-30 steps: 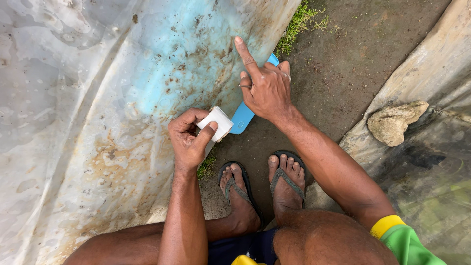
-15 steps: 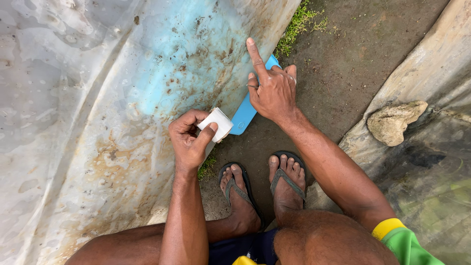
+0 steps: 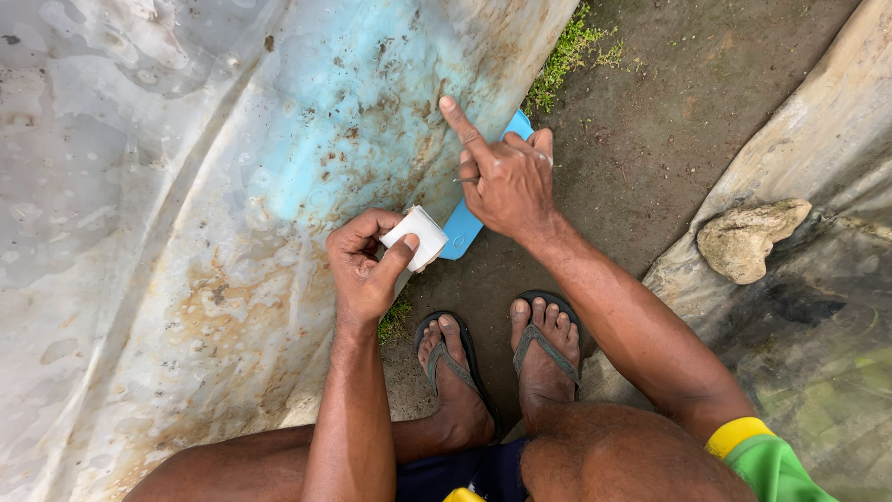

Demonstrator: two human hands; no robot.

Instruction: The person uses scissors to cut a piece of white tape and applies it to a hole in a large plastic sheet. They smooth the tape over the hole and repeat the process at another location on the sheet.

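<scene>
My left hand (image 3: 364,265) pinches a small white block (image 3: 417,236) between thumb and fingers, just off the edge of a big stained grey-and-blue plastic sheet (image 3: 214,186). My right hand (image 3: 506,177) is a little to the right. Its index finger points up and left and touches the rusty, pale blue part of the sheet, while the other fingers are curled. Something thin seems to poke out by the thumb, too small to make out. A flat blue object (image 3: 462,228) lies on the ground under my right hand, mostly hidden by it.
I squat on bare dirt (image 3: 650,121), my feet in dark flip-flops (image 3: 548,353). A pale stone (image 3: 748,240) rests on another sheet at the right. Grass tufts (image 3: 567,51) grow along the big sheet's edge.
My right hand has shifted left toward the sheet, so its index fingertip now rests on the stained blue area. My left hand with the white block has stayed put.
</scene>
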